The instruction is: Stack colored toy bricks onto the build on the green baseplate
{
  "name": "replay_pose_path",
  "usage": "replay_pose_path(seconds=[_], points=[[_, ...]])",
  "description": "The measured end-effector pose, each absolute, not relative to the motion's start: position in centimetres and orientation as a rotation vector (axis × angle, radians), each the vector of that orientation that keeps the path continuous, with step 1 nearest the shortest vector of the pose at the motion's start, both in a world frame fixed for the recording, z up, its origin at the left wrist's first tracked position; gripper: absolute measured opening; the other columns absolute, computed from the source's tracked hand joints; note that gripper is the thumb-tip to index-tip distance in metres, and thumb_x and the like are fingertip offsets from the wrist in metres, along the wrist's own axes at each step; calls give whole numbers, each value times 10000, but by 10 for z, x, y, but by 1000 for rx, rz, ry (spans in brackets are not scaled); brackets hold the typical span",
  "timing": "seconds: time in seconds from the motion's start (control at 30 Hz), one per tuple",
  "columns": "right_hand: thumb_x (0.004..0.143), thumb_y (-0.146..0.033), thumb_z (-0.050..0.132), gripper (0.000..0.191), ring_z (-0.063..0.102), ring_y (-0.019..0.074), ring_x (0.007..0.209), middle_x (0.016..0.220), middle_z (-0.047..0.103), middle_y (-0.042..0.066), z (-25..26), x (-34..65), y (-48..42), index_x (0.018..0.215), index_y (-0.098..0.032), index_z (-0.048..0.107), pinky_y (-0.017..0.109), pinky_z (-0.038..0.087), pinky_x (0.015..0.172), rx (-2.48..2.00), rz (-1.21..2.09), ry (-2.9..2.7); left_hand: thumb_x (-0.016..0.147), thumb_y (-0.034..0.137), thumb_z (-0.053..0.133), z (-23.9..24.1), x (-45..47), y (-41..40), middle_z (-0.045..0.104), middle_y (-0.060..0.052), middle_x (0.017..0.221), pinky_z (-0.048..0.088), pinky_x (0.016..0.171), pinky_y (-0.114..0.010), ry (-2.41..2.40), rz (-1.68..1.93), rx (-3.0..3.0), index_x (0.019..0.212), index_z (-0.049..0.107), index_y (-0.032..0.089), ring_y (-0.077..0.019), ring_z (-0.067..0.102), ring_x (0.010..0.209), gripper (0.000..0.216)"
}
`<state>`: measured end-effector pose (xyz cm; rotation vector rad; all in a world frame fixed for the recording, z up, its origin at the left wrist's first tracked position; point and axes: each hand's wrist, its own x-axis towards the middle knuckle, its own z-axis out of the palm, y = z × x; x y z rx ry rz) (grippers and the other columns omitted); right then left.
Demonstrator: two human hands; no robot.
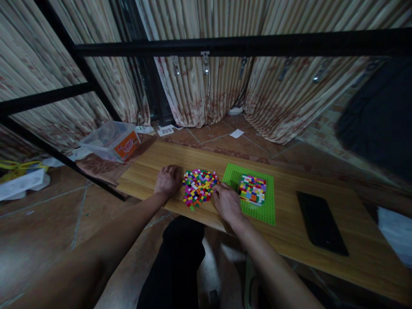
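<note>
A heap of small coloured bricks [198,187] lies on a low wooden table [289,240]. My left hand [167,180] rests on the table just left of the heap, fingers curled under in a loose fist. My right hand [226,201] is at the heap's right edge, fingers bent and touching the bricks; whether it holds one is hidden. Right of that hand a green baseplate [267,210] carries a multicoloured block of stacked bricks [252,189].
A black phone [321,223] lies on the table to the right. A clear plastic box with an orange label [111,140] sits on the tiled floor at the far left. Black metal bars [225,45] cross overhead, before curtains.
</note>
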<state>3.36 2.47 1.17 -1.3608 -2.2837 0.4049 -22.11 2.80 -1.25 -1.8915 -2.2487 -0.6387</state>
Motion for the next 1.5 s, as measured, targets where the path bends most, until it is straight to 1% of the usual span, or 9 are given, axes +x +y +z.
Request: replay_pose_path(seconds=[0.13, 0.27, 0.47, 0.6, 0.7, 0.83, 0.97, 1.13, 1.5], points=[[871, -142, 478, 221, 612, 173, 781, 915, 653, 56, 24, 39, 20, 888, -215, 686, 277, 447, 718, -1269, 523, -2205, 896, 272, 422, -13, -221, 29, 637, -149, 1175, 433, 999, -440, -2232, -663, -1896, 1127, 630, 131, -290, 551, 1091, 341], [862, -156, 496, 200, 627, 164, 796, 860, 648, 45, 39, 51, 18, 850, -208, 689, 274, 467, 734, -1141, 614, -2036, 899, 278, 421, -13, -221, 29, 639, -138, 1174, 429, 1004, -436, -2214, -666, -1899, 1119, 629, 139, -281, 555, 1096, 334], [822, -283, 593, 139, 642, 169, 777, 873, 661, 47, 51, 95, 31, 836, -207, 708, 299, 509, 717, -1087, 749, -1776, 905, 294, 415, -16, -224, 30, 645, -132, 1168, 438, 985, -432, -2189, -671, -1899, 1101, 634, 148, -279, 564, 1074, 329], [783, -359, 654, 191, 667, 196, 810, 910, 715, 60, 56, 143, 44, 871, -204, 722, 332, 516, 762, -1208, 823, -1604, 905, 297, 416, -18, -225, 31, 649, -138, 1163, 439, 986, -427, -2169, -672, -1899, 1108, 638, 138, -281, 567, 1070, 339], [742, -400, 689, 247, 674, 211, 812, 898, 733, 61, 53, 175, 49, 873, -195, 731, 358, 510, 793, -1334, 833, -1517, 902, 295, 420, -17, -225, 31, 650, -142, 1162, 436, 992, -430, -2165, -669, -1899, 1112, 639, 130, -282, 570, 1070, 345], [723, -413, 687, 283, 676, 216, 773, 868, 747, 57, 42, 193, 50, 891, -192, 739, 364, 510, 774, -1452, 864, -1553, 893, 300, 429, -17, -226, 32, 649, -147, 1164, 436, 991, -434, -2178, -650, -1894, 1123, 635, 128, -288, 569, 1077, 353], [741, -391, 630, 265, 678, 214, 728, 827, 749, 59, 35, 188, 49, 873, -193, 746, 339, 507, 716, -1497, 846, -1647, 888, 309, 429, -18, -228, 33, 643, -157, 1175, 437, 987, -443, -2179, -618, -1904, 1135, 627, 126, -299, 562, 1090, 366], [737, -314, 587, 200, 684, 212, 701, 776, 750, 55, 35, 178, 51, 796, -205, 743, 315, 493, 683, -1597, 682, -1709, 897, 320, 407, -15, -227, 32, 641, -161, 1173, 435, 986, -447, -2203, -602, -1898, 1138, 631, 122, -305, 557, 1095, 383], [682, -367, 652, 181, 685, 220, 696, 771, 748, 63, 33, 172, 53, 751, -214, 719, 319, 509, 668, -1577, 703, -1619, 901, 319, 407, -15, -225, 32, 640, -155, 1172, 430, 995, -441, -2197, -622, -1902, 1145, 630, 126, -300, 556, 1096, 383]])
